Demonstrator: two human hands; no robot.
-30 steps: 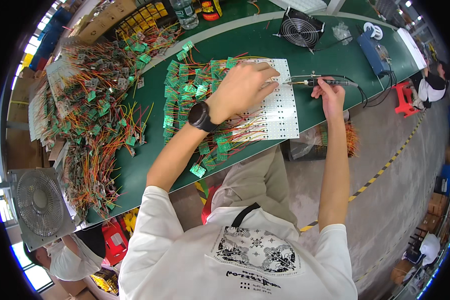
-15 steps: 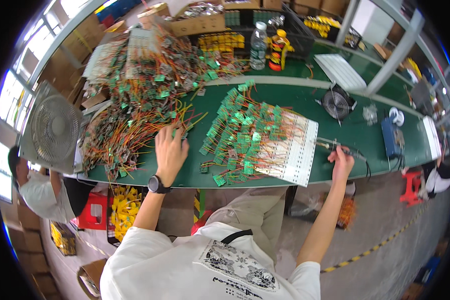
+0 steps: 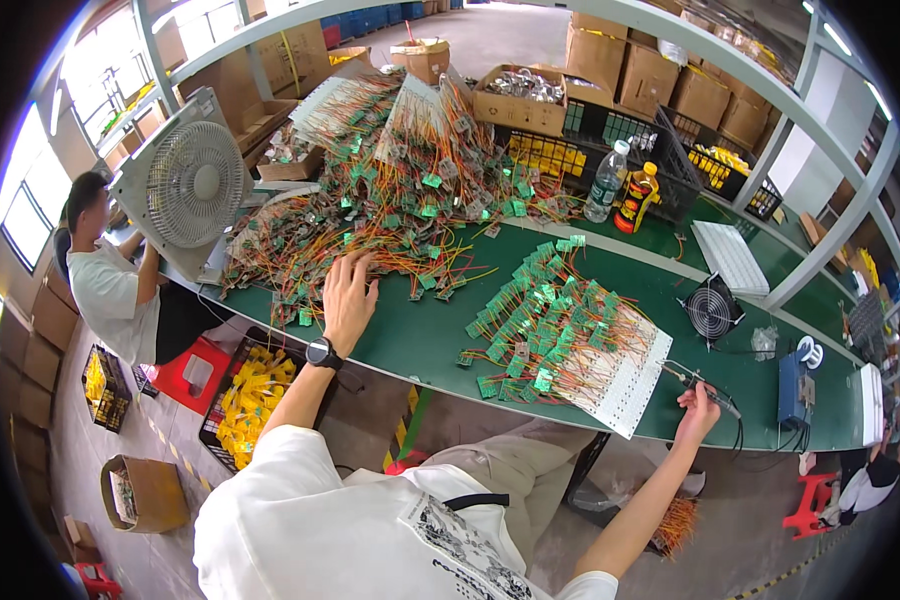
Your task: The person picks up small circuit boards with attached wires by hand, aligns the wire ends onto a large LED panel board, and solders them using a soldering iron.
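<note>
My left hand (image 3: 348, 304) lies at the near edge of a big heap of small green circuit boards with red and yellow wires (image 3: 390, 225). Its fingers are apart and touch the wires, with no board visibly gripped. In my right hand (image 3: 698, 410) is a soldering iron (image 3: 712, 391), held like a pen, its tip beside the right edge of a white perforated board (image 3: 635, 390). Rows of wired green circuit boards (image 3: 545, 320) fan out leftward from that white board on the green table (image 3: 420, 345).
A fan (image 3: 192, 185) stands at the left, beside a seated person. A water bottle (image 3: 607, 182) and a drink bottle (image 3: 637, 198) stand behind the boards. At the right are a small round fan (image 3: 712, 308), a blue box (image 3: 795, 385) and a solder spool (image 3: 810, 351).
The view has tilted up and turned left, so the table sits lower and further right. My left hand stays at the heap; my right still holds the soldering iron by the white board.
</note>
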